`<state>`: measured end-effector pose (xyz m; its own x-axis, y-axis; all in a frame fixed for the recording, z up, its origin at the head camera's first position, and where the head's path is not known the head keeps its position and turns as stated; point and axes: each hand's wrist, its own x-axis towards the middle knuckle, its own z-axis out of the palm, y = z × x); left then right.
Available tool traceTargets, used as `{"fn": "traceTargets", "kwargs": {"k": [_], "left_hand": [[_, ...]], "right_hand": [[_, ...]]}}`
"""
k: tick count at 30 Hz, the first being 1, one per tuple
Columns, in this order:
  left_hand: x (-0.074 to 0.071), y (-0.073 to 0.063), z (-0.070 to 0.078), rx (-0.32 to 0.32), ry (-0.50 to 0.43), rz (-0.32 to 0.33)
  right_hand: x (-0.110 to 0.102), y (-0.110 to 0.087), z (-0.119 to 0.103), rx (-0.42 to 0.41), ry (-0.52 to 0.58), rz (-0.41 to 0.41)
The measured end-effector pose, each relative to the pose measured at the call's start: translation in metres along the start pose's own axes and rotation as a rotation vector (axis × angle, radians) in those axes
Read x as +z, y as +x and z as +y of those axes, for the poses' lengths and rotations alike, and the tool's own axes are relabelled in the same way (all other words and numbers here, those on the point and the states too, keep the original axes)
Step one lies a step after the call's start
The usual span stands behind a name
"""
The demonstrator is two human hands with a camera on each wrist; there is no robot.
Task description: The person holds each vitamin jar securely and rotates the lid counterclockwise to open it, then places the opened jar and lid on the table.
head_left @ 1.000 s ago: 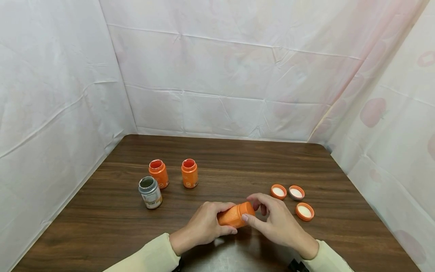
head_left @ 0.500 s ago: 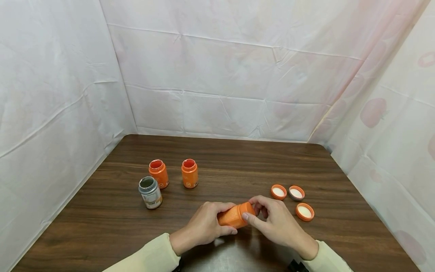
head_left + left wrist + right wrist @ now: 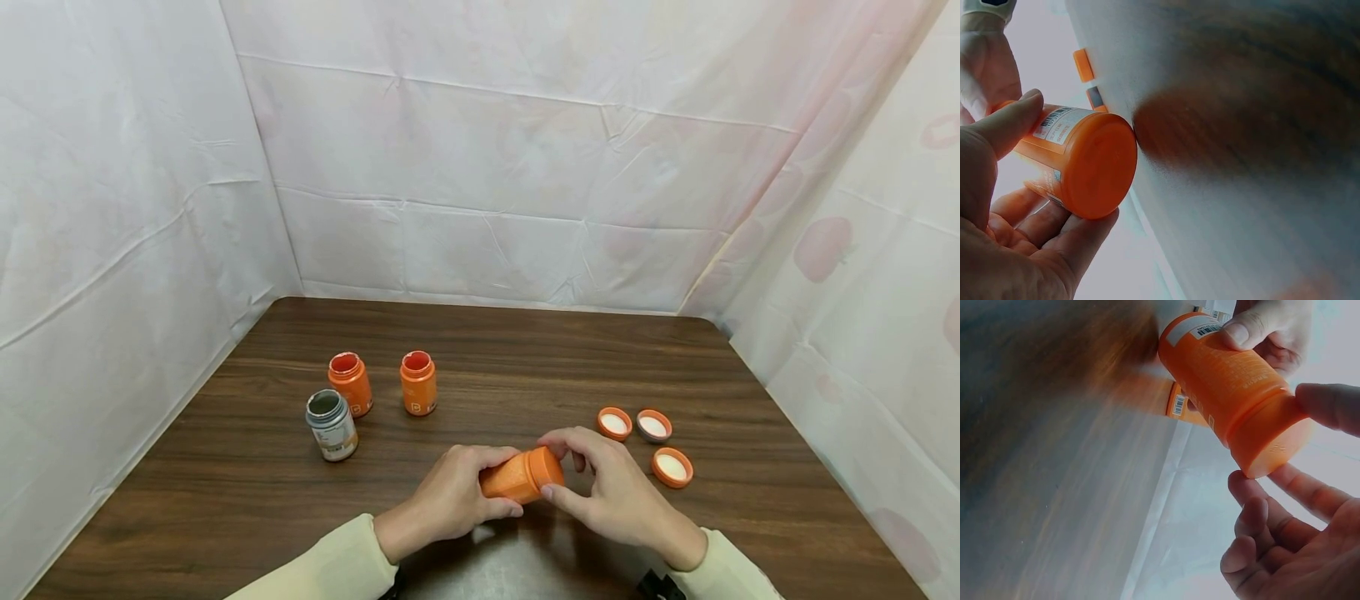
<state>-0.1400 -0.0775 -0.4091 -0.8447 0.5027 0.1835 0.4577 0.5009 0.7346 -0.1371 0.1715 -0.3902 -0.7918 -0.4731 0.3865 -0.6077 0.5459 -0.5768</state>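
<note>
An orange plastic bottle (image 3: pixel 507 480) with a printed label lies tilted on its side in front of the person, its base to the left. The left hand (image 3: pixel 448 495) grips its body, thumb on one side and curled fingers on the other in the left wrist view. An orange screw cap (image 3: pixel 1272 439) sits on the bottle's neck. At that cap is the right hand (image 3: pixel 617 492); in the right wrist view its thumb (image 3: pixel 1329 406) lies at one edge and the fingertips at the opposite edge, pinching it. The last fingers of this hand are curled beside the cap.
Two uncapped orange bottles, a left one (image 3: pixel 354 387) and a right one (image 3: pixel 418 387), stand upright at the left, with an uncapped grey bottle (image 3: pixel 334 433) in front. Several upturned caps (image 3: pixel 672 467) lie right of the hands. White sheets (image 3: pixel 480 167) border the brown table (image 3: pixel 510 342).
The right hand's fingers and thumb shift around the cap, its fingers reaching in and then easing back. The left hand and the bottle stay almost in place.
</note>
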Motion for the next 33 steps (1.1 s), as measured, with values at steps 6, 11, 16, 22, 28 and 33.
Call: {"fn": "traceTargets", "kwargs": {"k": [6, 11, 16, 22, 28, 33], "left_hand": [[0.0, -0.0003, -0.0004, 0.007, 0.003, 0.005], [0.0001, -0.0002, -0.0003, 0.01, 0.006, 0.007], [0.0003, -0.0002, 0.0, 0.007, 0.008, 0.004], [0.0004, -0.0003, -0.0004, 0.012, 0.005, 0.008], [0.0005, -0.0001, -0.0008, 0.017, 0.015, 0.005], [0.0006, 0.0001, -0.0004, 0.019, 0.015, 0.005]], "right_hand": [[-0.0018, 0.0004, -0.001, -0.079, 0.025, -0.011], [-0.0029, 0.0016, -0.001, -0.16, 0.055, -0.009], [-0.0023, 0.0033, -0.0003, -0.189, 0.063, -0.006], [-0.0036, 0.0038, -0.0016, -0.173, 0.061, -0.028], [-0.0041, 0.0031, -0.0026, -0.137, 0.047, -0.017], [-0.0029, 0.0015, -0.0036, -0.044, 0.014, 0.01]]}}
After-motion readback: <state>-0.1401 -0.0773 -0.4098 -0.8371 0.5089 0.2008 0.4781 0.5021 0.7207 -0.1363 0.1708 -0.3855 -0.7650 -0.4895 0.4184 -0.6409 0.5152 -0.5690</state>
